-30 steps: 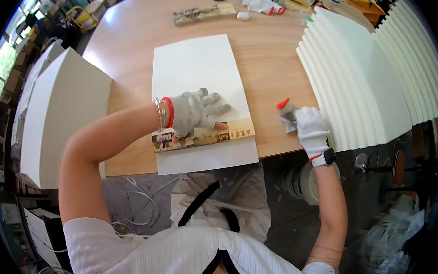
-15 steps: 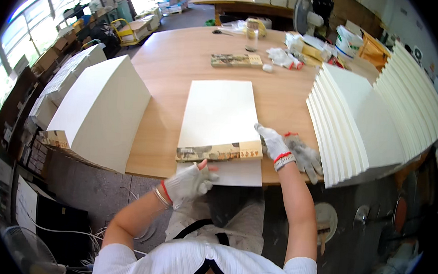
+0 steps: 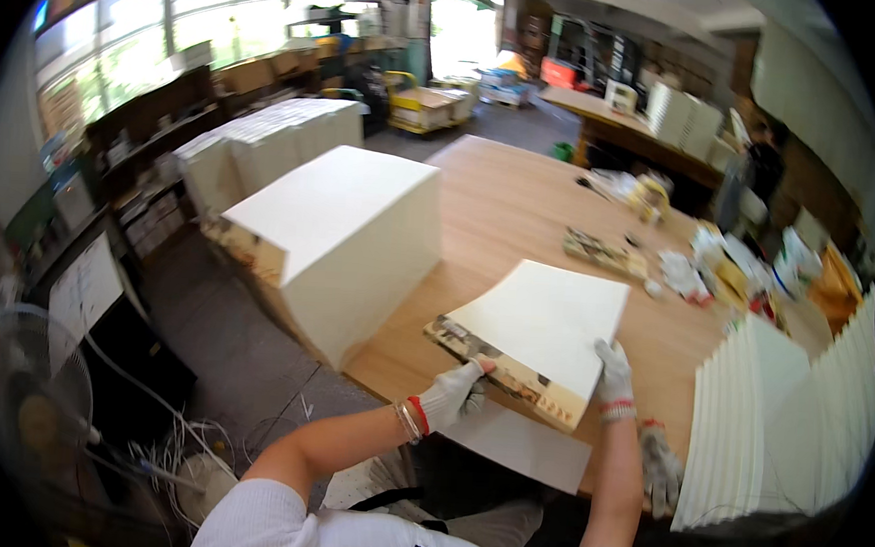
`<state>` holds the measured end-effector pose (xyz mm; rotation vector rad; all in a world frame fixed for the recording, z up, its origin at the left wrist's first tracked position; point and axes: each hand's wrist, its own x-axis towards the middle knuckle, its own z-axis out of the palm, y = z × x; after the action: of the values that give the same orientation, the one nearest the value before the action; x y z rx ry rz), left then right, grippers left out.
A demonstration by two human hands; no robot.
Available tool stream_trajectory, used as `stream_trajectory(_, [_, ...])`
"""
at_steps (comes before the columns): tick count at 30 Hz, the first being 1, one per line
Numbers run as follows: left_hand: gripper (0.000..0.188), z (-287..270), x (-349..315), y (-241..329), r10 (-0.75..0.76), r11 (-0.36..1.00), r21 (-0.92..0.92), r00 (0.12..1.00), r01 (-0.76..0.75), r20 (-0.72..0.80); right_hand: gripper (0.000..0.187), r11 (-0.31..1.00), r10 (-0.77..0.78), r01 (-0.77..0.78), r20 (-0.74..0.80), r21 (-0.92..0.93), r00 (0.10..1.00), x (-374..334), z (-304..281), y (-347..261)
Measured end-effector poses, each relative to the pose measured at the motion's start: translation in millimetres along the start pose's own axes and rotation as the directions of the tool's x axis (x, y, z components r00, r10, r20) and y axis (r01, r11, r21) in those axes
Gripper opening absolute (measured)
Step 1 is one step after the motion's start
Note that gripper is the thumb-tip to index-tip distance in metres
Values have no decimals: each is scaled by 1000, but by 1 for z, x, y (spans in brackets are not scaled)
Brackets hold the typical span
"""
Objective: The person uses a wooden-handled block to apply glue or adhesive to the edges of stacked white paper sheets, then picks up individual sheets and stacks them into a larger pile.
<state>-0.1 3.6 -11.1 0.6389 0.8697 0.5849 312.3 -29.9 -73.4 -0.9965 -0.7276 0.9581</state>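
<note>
Paper pad [image 3: 567,320], white with a printed strip [image 3: 523,381] along its near side, held at a slant near the middle of the worktop's [image 3: 502,202] front edge. Pinched there by the left hand [image 3: 453,396], thumb on top of the strip, fingers curled under. Touched along its right side by the right hand [image 3: 612,374], fingers partly bent (cannot tell how firm that hold). Just below, jutting past the front edge, a white sheet [image 3: 522,447]. Farther right along that edge, a loose grey glove [image 3: 659,468]. At the front left corner, a tall white stack [image 3: 363,259]; toward the front right corner, ribbed white stacks [image 3: 749,423]. Past the pad, toward the back edge, a printed bundle [image 3: 599,251] and, near it, crumpled white gloves [image 3: 683,276]. Beyond the worktop, another table [image 3: 593,108] and a person [image 3: 765,158].
</note>
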Motion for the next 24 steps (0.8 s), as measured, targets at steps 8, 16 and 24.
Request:
stream_trajectory(8, [39, -60, -104, 91, 633, 514, 522, 712, -680, 304, 39, 953, -290, 271, 157, 134, 944, -34, 156, -59])
stream_trajectory(16, [80, -147, -143, 210, 940, 338, 705, 198, -623, -276, 27, 967, -250, 253, 244, 20, 937, 45, 365, -62])
stream_trajectory(24, [87, -240, -79, 238, 888, 439, 783, 82, -439, -452, 46, 661, 120, 36, 153, -749, 981, 58, 418, -61])
